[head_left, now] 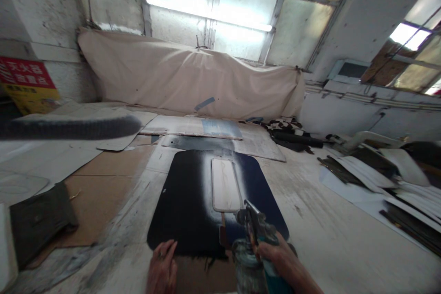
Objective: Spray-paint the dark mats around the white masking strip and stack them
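The left hand [161,268] rests flat, fingers spread, on the near edge of the dark panel [188,202]. The pale strip [225,184] lies on it just beyond, long axis running near to far. The right hand [280,262], nearer it, grips a spray gun [253,234] aimed at its near end.

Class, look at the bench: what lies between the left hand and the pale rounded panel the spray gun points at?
In the head view, only the black sprayed sheet lies between the left hand and the pale rounded rectangular panel; that stretch carries nothing else.
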Demonstrator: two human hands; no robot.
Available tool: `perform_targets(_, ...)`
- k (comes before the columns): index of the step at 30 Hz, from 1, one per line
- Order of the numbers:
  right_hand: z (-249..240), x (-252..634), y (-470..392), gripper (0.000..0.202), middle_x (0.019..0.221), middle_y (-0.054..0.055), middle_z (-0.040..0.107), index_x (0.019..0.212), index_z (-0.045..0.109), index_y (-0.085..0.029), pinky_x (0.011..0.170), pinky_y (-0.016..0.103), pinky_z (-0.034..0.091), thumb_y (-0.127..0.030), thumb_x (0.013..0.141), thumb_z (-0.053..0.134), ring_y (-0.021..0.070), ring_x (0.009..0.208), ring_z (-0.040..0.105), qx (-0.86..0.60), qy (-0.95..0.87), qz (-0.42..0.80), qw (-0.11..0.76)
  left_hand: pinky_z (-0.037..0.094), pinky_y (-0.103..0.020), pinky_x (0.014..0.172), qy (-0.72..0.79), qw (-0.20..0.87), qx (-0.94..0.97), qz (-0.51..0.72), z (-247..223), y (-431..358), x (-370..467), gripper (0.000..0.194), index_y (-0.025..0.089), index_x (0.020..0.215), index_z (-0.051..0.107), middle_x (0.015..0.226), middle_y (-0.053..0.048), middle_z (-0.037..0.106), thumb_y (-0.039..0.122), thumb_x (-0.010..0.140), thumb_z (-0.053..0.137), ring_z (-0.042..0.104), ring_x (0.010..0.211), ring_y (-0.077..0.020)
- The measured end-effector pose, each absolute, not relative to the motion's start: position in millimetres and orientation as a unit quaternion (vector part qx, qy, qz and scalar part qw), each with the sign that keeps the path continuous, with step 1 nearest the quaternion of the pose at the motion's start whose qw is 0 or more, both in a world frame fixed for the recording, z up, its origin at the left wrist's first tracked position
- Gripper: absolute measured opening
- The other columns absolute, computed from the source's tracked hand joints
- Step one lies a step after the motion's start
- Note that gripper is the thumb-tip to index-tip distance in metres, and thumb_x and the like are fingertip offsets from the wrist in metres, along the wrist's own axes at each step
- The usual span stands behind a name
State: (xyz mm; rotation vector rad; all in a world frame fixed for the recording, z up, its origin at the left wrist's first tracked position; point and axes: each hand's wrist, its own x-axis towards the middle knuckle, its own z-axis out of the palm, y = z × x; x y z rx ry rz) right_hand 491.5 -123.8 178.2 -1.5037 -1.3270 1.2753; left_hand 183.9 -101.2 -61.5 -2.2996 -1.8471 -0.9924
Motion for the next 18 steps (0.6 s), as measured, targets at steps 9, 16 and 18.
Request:
perform_targets(9, 177, 513, -132, 0.007, 0.058, -0.002, 0.047, 0.060, 0.050, -0.017, 0.057, 0.028, 0.034, -0.021, 0.055, 0.047, 0.0138, 0.059, 0.041, -0.620, -0.500, 0.468, 0.383, 0.050, -0.032, 0.083, -0.576, 0.062, -0.746, -0.328, -61, -98, 185, 0.037, 0.016, 0.105, 0.062, 0.107, -0.006, 0.064, 0.018, 0.074, 0.042, 0.053, 0.100, -0.0196)
perform_targets(16, 174, 537, -137, 0.008, 0.059, -0.001, 0.049, 0.060, 0.052, -0.017, 0.058, 0.029, 0.036, -0.022, 0.055, 0.048, 0.0151, 0.060, 0.044, -0.646, -0.482, 0.452, 0.382, 0.051, -0.032, 0.081, -0.577, 0.050, -0.741, -0.339, -62, -97, 184, 0.036, 0.019, 0.102, 0.064, 0.104, -0.004, 0.066, 0.020, 0.072, 0.043, 0.057, 0.096, -0.0197)
perform_targets(18, 181, 544, -143, 0.006, 0.057, -0.001, 0.048, 0.057, 0.052, -0.018, 0.057, 0.030, 0.036, -0.023, 0.056, 0.049, 0.0154, 0.058, 0.044, -0.655, -0.472, 0.448, 0.384, 0.051, -0.032, 0.082, -0.585, 0.046, -0.736, -0.338, -63, -96, 184, 0.036, 0.020, 0.101, 0.064, 0.104, -0.003, 0.066, 0.021, 0.072, 0.043, 0.057, 0.097, -0.0194)
